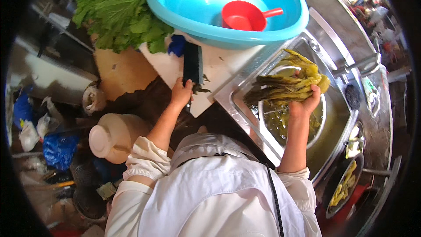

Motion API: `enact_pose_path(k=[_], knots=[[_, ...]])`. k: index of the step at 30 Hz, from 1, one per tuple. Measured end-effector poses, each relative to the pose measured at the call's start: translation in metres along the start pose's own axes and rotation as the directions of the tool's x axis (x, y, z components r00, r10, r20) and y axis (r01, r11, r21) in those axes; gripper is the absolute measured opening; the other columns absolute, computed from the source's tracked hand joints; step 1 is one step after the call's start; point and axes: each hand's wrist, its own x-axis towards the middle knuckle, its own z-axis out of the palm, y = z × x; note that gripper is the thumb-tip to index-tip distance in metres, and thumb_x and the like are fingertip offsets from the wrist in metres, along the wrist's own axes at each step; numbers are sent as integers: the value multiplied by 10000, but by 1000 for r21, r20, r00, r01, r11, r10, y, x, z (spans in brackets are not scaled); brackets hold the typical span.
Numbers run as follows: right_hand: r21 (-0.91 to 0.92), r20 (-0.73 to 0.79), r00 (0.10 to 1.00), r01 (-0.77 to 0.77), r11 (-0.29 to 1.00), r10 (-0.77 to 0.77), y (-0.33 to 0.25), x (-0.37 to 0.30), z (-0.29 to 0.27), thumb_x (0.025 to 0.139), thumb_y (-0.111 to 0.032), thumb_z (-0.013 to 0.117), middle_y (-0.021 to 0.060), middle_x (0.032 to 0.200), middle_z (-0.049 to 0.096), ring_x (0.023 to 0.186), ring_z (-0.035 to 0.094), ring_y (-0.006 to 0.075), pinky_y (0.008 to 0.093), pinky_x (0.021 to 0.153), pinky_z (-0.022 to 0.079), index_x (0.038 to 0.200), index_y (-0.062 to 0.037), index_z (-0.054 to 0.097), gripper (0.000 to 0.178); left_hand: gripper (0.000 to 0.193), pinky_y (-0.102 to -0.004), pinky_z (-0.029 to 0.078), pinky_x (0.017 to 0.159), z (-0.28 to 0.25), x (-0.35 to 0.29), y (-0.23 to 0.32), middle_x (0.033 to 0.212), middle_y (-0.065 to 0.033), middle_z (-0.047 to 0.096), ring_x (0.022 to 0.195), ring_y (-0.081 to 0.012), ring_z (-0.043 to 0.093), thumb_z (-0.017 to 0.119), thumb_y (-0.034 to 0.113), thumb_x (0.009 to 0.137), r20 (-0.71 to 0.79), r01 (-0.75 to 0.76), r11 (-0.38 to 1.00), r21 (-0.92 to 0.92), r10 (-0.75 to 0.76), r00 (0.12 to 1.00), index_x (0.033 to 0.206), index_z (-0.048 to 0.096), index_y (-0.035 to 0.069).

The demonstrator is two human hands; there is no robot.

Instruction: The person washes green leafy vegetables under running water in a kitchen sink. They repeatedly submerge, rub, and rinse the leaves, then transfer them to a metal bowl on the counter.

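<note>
My left hand (181, 93) is closed round the handle of a cleaver (193, 63), whose dark wide blade points away from me over a white cutting board (222, 66). A few dark leaf scraps (201, 88) lie by the blade. On the right, my right hand (305, 102) grips a bunch of limp yellow-green pickled mustard greens (293, 82). It is held up over the metal sink (335, 134), above a round basin (323, 120) with more greens in liquid. Part of the right hand's fingers is hidden by the leaves.
A large blue tub (188, 22) holding a red dipper (244, 16) stands at the far side. Fresh leafy greens (120, 11) are heaped left of it. A faucet (357, 64) reaches over the sink's right. A pale plastic container (120, 136) and bags (60, 150) sit at left.
</note>
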Motion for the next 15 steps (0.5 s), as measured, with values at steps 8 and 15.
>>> enact_pose_path(k=[8, 15], knots=[[83, 2, 999, -43, 996, 43, -10, -5, 6, 604, -165, 515, 175, 1073, 506, 940, 531, 330, 440, 872, 440, 1186, -29, 433, 604, 402, -437, 445, 763, -1, 30, -26, 901, -233, 569, 873, -382, 548, 559, 189, 806, 43, -225, 601, 767, 301, 953, 1116, 479, -55], [125, -17, 1000, -13, 992, 15, -14, -10, 15, 608, -167, 513, 183, 1056, 508, 933, 524, 320, 423, 882, 431, 1171, -9, 441, 589, 505, -401, 405, 897, 58, -9, 52, 1128, -223, 508, 1080, -361, 468, 649, 123, 705, 352, -522, 735, 433, 394, 849, 1160, 480, -15]])
